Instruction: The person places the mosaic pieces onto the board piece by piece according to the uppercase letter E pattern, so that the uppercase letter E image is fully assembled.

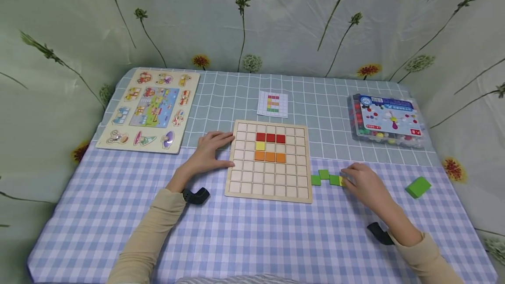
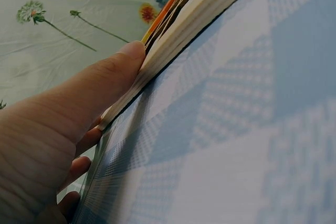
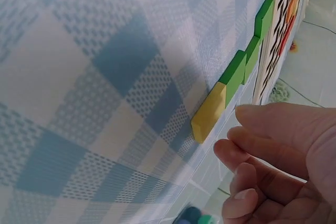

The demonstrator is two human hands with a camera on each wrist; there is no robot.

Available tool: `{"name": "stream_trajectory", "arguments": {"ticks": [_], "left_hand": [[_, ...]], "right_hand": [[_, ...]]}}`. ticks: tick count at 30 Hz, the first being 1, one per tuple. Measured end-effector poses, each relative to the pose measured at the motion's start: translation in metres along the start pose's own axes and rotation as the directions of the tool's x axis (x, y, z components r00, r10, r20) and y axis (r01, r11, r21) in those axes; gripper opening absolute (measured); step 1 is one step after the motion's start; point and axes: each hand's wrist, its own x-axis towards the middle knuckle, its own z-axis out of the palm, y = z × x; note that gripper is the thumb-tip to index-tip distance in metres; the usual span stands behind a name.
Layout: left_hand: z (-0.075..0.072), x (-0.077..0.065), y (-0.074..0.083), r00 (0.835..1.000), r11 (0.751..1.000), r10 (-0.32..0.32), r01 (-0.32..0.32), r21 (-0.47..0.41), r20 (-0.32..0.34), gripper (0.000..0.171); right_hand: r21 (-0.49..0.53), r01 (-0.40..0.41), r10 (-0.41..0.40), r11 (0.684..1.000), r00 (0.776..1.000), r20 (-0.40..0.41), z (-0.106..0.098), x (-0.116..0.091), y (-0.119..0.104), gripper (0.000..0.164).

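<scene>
A square wooden grid board [image 1: 269,189] lies flat in the middle, holding three red tiles [image 1: 270,137], one yellow tile [image 1: 260,146] and three orange tiles [image 1: 270,157]. My left hand [image 1: 207,152] rests against its left edge, thumb [image 2: 113,74] and fingertips touching the rim. To the right of the board, three green tiles [image 1: 324,174] lie on the cloth in a staggered row. A loose yellow tile [image 3: 211,113] adjoins the last green one. Just beside this yellow tile is my right hand [image 1: 364,185], fingers loosely bent, with nothing showing between thumb and fingertips.
A small printed card [image 1: 262,105] with a coloured grid pattern lies behind the board. A wooden picture puzzle [image 1: 118,122] sits at the back left, and a clear plastic box [image 1: 390,119] of coloured parts at the back right. A green block [image 1: 418,187] lies far right.
</scene>
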Motion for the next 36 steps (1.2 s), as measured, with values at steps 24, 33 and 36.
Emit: {"name": "stream_trajectory", "arguments": {"ticks": [24,33,36], "left_hand": [[0.002,-0.001,-0.002,1.000,1.000,-0.010,0.010,0.006,0.011,0.081],[0.002,0.000,-0.001,1.000,1.000,-0.004,0.004,0.012,0.000,0.081],[0.001,-0.001,-0.001,1.000,1.000,-0.008,0.008,0.010,0.003,0.082]], "right_hand": [[-0.014,0.048,-0.048,0.999,0.999,-0.014,0.000,0.006,-0.003,0.019],[-0.013,0.153,-0.153,0.988,0.986,-0.062,-0.002,0.031,-0.029,0.018],[-0.002,0.202,-0.201,0.979,0.976,-0.077,0.001,0.040,-0.042,0.018]]}}
